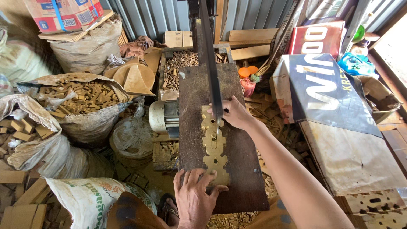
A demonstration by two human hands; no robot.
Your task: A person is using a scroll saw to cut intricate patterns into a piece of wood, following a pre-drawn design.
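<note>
1. Right at the middle of the saw table (237, 169), a long light-wood plank (215, 148) lies lengthwise under the vertical blade (210, 63), already pierced with a row of cutouts.

2. Progress, as far as I can judge: the shaped openings run most of the plank's length and the left edge looks scalloped too, so the fretwork seems well along. The blade meets the plank near its far end; I can't tell how much of that end is uncut because the blade and hand cover it.

3. Left hand (194, 199) lies flat with fingers spread, pressing the near end of the plank down at the near edge of the table. It isn't pinching anything.

4. Right hand (235, 113) sits at the far end, just right of the blade, fingers curled onto the plank's edge. Those fingertips are really close to the blade.

5. Room to move: the plank takes the middle strip of the table, with bare dark board on its right and a narrower strip on its left. Sawdust dusts the left side.

6. Off the left edge it's tight: a motor (163, 116) sits just beside the table, then sacks of wood blocks (80, 99). Off the right edge there's a tarp-covered stack (339, 110) and offcuts on the floor, so swinging the plank wide either way looks cramped.
</note>
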